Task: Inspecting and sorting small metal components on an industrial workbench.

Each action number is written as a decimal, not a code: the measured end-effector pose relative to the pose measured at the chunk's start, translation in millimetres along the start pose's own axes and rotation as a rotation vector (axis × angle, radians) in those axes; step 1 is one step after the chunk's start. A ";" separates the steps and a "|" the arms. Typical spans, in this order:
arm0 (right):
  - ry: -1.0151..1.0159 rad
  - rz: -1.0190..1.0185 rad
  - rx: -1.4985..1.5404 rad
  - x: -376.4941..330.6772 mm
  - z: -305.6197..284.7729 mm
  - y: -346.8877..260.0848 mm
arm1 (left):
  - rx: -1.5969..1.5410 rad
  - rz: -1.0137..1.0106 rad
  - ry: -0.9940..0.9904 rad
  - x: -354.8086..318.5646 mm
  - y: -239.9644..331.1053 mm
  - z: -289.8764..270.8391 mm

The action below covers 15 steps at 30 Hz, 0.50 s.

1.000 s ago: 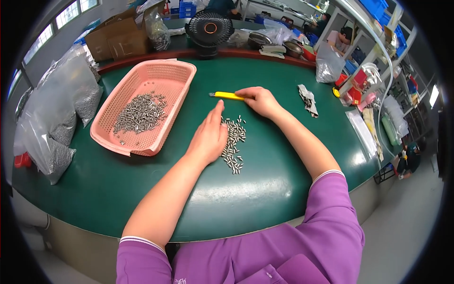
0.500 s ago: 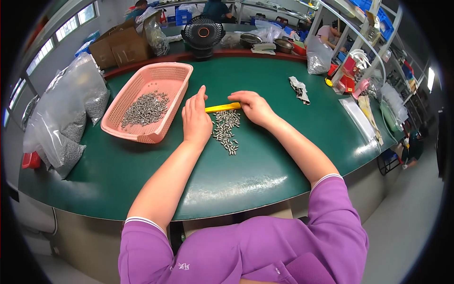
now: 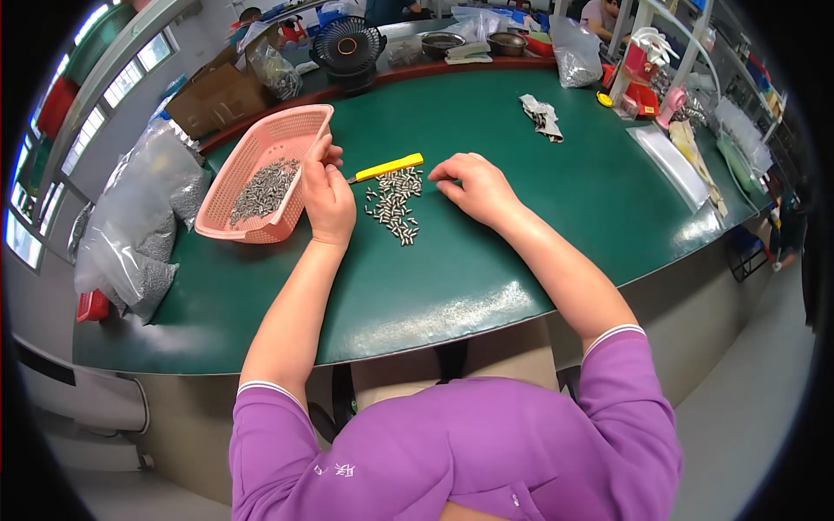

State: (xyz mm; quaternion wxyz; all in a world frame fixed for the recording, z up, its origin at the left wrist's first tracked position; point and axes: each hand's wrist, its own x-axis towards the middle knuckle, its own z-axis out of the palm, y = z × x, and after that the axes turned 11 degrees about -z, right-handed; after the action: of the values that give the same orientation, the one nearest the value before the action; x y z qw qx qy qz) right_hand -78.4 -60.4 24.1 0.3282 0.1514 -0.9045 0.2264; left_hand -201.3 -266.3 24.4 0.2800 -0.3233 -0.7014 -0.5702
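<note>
Left grip (image 3: 328, 198) beside basket's edge (image 3: 288, 213); table (image 3: 591, 200) open rightward.

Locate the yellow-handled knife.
In the head view, the yellow-handled knife is just left of centre, along the far edge of the loose, small silvery metal pins, its left end beside the left hand.

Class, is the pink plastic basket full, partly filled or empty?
The pink plastic basket is partly filled: small metal pins lie heaped below its rim, with bare floor showing.

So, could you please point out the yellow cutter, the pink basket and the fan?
Yellow cutter (image 3: 391, 168): head view, its handle.
Pink basket (image 3: 287, 217): head view, right outer wall.
Fan (image 3: 347, 46): head view, central hub.
</note>
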 end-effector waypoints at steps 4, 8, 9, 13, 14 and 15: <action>-0.038 -0.052 0.011 -8.4 -0.6 0.4 | -0.287 -0.320 -0.075 3.8 20.6 -5.5; -0.130 -0.142 0.142 -8.0 -6.0 -9.7 | -0.254 -0.618 -0.230 3.1 33.0 -20.0; -0.170 -0.153 0.184 -7.5 -4.9 -13.2 | -0.124 -0.599 -0.262 1.2 27.6 -22.5; -0.178 -0.209 0.137 -6.1 7.4 -17.0 | 0.370 -0.314 -0.327 -16.4 -15.6 -36.7; -0.194 -0.174 0.135 -7.5 5.9 -18.0 | 0.374 -0.313 -0.337 -17.5 -13.1 -36.1; -0.176 -0.152 0.130 -8.3 4.9 -16.3 | 0.400 -0.293 -0.359 -18.4 -9.7 -34.3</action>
State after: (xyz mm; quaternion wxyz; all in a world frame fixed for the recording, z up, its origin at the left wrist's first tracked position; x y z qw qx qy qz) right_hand -68.0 -75.7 20.3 0.2534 0.2595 -0.8992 0.2447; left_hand -196.3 -303.8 10.9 0.1246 -0.2527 -0.8772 -0.3887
